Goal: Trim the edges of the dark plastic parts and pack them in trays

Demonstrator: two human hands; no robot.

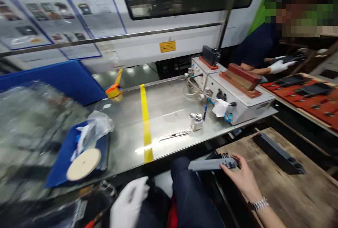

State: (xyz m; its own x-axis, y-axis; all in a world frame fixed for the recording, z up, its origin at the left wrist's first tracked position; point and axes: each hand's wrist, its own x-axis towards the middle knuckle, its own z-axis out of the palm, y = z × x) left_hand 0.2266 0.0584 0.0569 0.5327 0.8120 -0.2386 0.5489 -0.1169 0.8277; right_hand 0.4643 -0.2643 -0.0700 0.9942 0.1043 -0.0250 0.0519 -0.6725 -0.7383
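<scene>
Grey plastic bar (pixel 208 164) lies gripped in our right hand (pixel 239 173), the fingers (pixel 235 157) closed around its dark end. Right of those fingers, a dark grey bar (pixel 278 154) rests on a wooden board (pixel 298 196). Ahead of them runs a steel tabletop (pixel 163 115). Below its edge is our white-gloved left hand (pixel 129 201); we cannot tell whether its fingers are closed.

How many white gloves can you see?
2. One is on the person's left hand, at the bottom of the view. The other is on a co-worker's hand, at the upper right. A third may be hidden near that co-worker.
</scene>
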